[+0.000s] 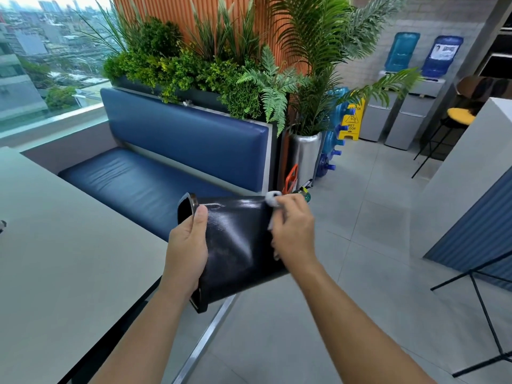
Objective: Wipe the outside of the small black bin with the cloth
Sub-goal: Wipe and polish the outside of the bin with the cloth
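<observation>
A grey surface point(55, 259) stands at the left, a blue seat point(155, 184) behind it (plants point(194, 65) above). The small black bin point(235, 245) lies sideways in the air, mouth leftward. The left hand point(187, 250) grips its rim, and the right hand point(293, 231) curls its fingers around the cloth point(273, 199) at its base.

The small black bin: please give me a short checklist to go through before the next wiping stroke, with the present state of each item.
1. Small black bin held securely: ok. The left hand grips its rim, thumb on the outside.
2. White cloth on the bin: ok. The right hand holds it against the wall near the base end.
3. Wall between the two hands free for a stroke: ok, nothing covers it.
4. Bin off the table: ok, it is held on its side in the air.
5. Far side and base wiped: cannot tell, hidden.
6. Bin empty: cannot tell, the inside is dark.
</observation>
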Demonstrator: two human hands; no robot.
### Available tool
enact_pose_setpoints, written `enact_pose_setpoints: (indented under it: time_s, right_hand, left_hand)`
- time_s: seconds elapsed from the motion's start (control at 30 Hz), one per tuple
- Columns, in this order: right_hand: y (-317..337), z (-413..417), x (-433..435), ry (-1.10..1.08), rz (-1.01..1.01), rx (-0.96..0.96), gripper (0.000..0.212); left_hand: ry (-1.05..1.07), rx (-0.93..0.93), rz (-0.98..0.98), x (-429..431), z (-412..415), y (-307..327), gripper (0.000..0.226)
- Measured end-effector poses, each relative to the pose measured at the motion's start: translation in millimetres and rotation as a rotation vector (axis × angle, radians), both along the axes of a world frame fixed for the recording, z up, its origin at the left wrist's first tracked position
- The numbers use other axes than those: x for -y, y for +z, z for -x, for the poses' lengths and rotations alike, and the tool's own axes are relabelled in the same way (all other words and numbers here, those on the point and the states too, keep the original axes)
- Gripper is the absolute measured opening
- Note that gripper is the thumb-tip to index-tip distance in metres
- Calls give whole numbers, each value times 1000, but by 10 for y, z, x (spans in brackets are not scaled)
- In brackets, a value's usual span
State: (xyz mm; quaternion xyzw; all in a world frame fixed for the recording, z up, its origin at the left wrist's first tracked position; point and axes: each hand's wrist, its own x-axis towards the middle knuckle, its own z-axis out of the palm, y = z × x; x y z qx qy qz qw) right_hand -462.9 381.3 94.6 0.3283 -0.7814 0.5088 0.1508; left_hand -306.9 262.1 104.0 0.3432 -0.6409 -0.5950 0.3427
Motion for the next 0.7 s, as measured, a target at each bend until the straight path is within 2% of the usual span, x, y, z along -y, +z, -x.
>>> enact_pose_setpoints:
  time_s: [0.03,0.1,0.17,0.27,0.37,0.5,0.6,0.7]
  right_hand:
    - [-22,104,-39,-29,-23,34,16]
    - [-19,137,-49,-51,-55,67,17]
    - [95,-35,54,-2,-41,20,20]
    - [324,-470,298,175,13,-42,26]
    - [420,-644,370,291,47,-19,26]
    - [286,-196,186,146,8,58,22]
    - [163,51,73,25,-71,183,21]
    - [223,-173,155,95,-47,138,23]
  left_hand:
    - [-10,31,40,21,-36,-4,70]
    - [-27,97,168,17,-74,-7,50]
    - [-37,165,335,-42,-66,11,35]
    - [-99,193,533,-118,-14,-39,34]
    - [-68,129,583,-118,-25,-92,32]
    - [-16,71,567,-97,-148,-101,28]
    - [-64,96,622,-76,-202,-135,37]
    - [-115,88,677,-71,-155,-129,34]
